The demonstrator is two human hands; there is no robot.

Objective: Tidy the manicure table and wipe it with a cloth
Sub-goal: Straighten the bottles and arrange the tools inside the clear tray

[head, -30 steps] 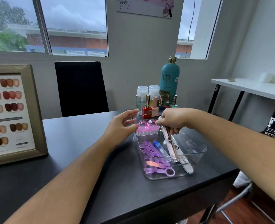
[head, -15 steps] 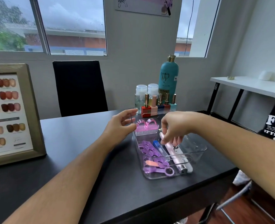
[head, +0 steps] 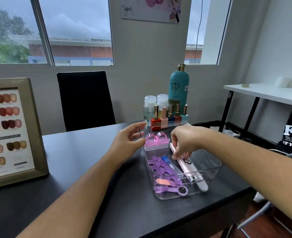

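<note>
A clear plastic tray (head: 212, 169) stands on the black manicure table (head: 83, 169) at the right front. In it lie a pink nail brush (head: 156, 143), purple toe separators (head: 159, 169), a blue-capped tube (head: 166, 160), a pink pen-shaped nail drill (head: 184, 167) and a nail file (head: 202, 185). My left hand (head: 128, 143) touches the tray's far left corner, fingers relaxed. My right hand (head: 184, 143) hangs over the tray, fingertips pointing down onto the pink drill, which lies flat.
Behind the tray stand nail polish bottles (head: 167, 117), two clear pump bottles (head: 156, 103) and a tall teal bottle (head: 178, 86). A framed nail colour chart (head: 13, 131) leans at the left. A black chair (head: 85, 100) faces me; a white side table (head: 262, 91) is right.
My right hand lowered the pink drill from a raised grip until it lies flat in the tray, fingers loosening over it. My left hand stayed at the tray corner.
</note>
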